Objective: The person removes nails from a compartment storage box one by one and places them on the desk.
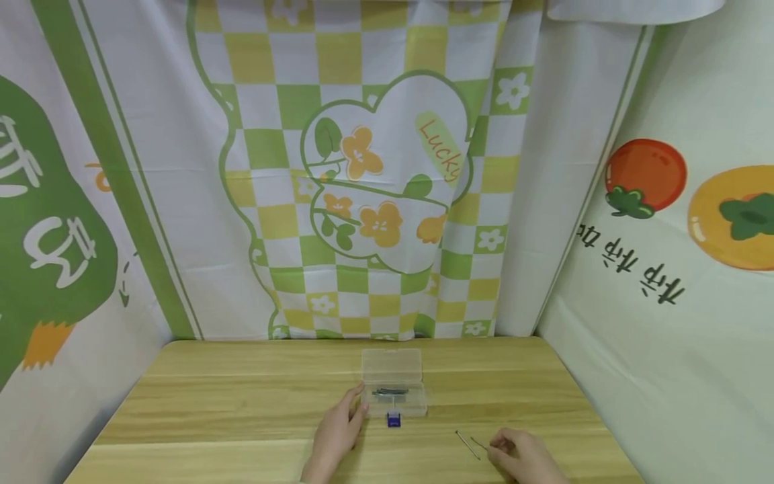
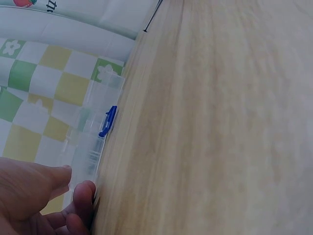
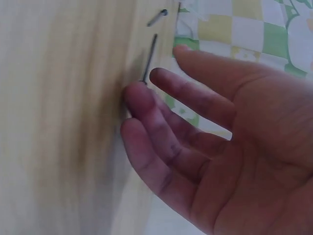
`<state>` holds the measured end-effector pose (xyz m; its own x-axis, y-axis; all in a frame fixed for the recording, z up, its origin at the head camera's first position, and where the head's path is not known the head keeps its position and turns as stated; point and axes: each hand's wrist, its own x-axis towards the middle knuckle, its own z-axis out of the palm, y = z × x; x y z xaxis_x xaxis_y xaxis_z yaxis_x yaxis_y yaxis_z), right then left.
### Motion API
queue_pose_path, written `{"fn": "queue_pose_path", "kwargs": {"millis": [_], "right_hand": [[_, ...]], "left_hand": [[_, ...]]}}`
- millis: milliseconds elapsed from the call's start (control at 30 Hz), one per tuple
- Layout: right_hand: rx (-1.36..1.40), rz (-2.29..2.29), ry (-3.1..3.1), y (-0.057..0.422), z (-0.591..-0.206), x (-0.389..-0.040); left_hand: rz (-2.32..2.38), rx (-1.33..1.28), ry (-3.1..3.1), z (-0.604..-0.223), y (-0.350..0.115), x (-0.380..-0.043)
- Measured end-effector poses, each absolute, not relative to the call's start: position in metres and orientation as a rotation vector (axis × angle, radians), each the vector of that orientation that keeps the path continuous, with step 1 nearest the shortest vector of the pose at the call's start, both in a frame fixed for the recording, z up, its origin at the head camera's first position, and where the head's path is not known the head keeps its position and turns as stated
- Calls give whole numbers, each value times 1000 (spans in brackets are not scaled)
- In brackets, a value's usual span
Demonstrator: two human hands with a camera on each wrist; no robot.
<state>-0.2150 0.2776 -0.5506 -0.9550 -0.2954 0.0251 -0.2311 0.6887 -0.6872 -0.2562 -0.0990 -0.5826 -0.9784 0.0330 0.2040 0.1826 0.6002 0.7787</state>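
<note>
A clear plastic box (image 1: 411,407) with its lid (image 1: 392,366) raised stands on the table, holding several dark nails (image 1: 390,392). My left hand (image 1: 337,430) holds the box's left end, the thumb at the near corner and a finger along the side. That hand (image 2: 39,196) also shows at the box (image 2: 88,161) in the left wrist view. Right of the box lie two long thin nails, one silvery nail (image 1: 467,445) and one darker nail (image 1: 478,444). My right hand (image 1: 521,456) is at the darker nail's near end. In the right wrist view its fingers (image 3: 139,98) are loosely bent, with the thumb apart.
A blue latch (image 1: 394,420) hangs at the box's front edge. The wooden table (image 1: 242,403) ends at a patterned cloth (image 1: 381,296) behind it. White printed cloths (image 1: 653,349) hang at both sides.
</note>
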Motion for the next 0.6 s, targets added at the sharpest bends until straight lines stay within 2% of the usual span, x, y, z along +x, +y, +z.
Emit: {"fn": "queue_pose_path", "kwargs": {"millis": [433,600], "right_hand": [[-226,-1055,2908,247,-519,-211],[-267,-1018,2980,235,-510,-211]], "left_hand": [[-1316,-176,-2654,-582,-99,-256],[-1320,-177,-2651,-582,-99,-256]]}}
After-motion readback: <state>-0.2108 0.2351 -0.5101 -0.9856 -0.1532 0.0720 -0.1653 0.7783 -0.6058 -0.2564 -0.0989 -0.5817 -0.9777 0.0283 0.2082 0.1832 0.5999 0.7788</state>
